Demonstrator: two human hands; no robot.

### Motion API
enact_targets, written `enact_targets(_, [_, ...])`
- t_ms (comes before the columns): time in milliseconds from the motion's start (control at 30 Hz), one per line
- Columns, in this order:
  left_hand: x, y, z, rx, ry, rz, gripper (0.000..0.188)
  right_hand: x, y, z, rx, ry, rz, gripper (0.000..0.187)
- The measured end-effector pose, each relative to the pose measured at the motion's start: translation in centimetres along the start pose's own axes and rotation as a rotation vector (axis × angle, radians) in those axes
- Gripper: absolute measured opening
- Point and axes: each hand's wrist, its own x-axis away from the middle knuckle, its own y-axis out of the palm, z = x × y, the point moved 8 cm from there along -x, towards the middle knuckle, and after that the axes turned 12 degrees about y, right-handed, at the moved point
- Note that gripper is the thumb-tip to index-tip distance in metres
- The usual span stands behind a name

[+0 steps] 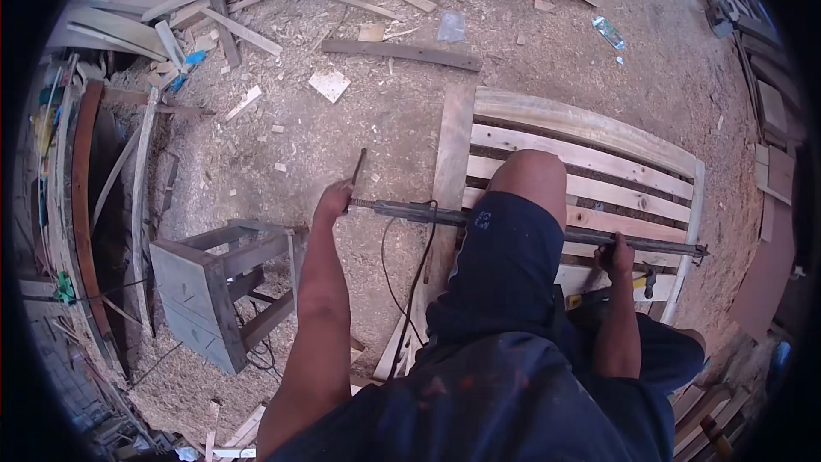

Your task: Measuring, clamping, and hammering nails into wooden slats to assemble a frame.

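A long dark bar clamp [410, 212] lies across a slatted wooden panel [581, 161], passing under my raised knee. At its left end my left hand [335, 199] is closed round the crossbar handle of the threaded screw, the handle's tip pointing away from me. My right hand [617, 257] is wrapped round the clamp's bar near the panel's right side. The clamp's far jaw [701, 251] sits at the panel's right edge rail. Close below my right hand lies a hammer [648, 282] with a yellow and black handle, partly hidden by my forearm.
A weathered wooden stool [190, 301] lies tipped at the left, with dark cords around it. Boards [90, 205] lean along the left edge. Offcuts and a long plank [402, 54] are strewn over the shavings-covered ground. Plastic bottles [609, 32] lie farther off.
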Motion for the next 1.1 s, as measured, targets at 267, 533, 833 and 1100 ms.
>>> enact_targets(267, [5.8,1.2,3.1,0.239,-0.371,-0.075,0.049,0.0,0.5,-2.6,0.075,-0.042,0.096,0.045])
enact_targets(533, [19.6,-1.3,2.2,0.282,-0.350,-0.117,0.052,0.0,-0.6,-4.5,0.001,-0.145,0.092,0.045])
enact_targets(833, [9.5,11.0,26.0,-0.717,0.624,0.042,0.095,-2.4,-3.3,-4.6,0.001,-0.045,0.126,0.037])
enact_targets(1100, [5.4,19.8,28.2,-0.837,0.362,-0.273,0.088,-7.1,-7.3,-5.8,-0.077,-0.116,0.322,0.036])
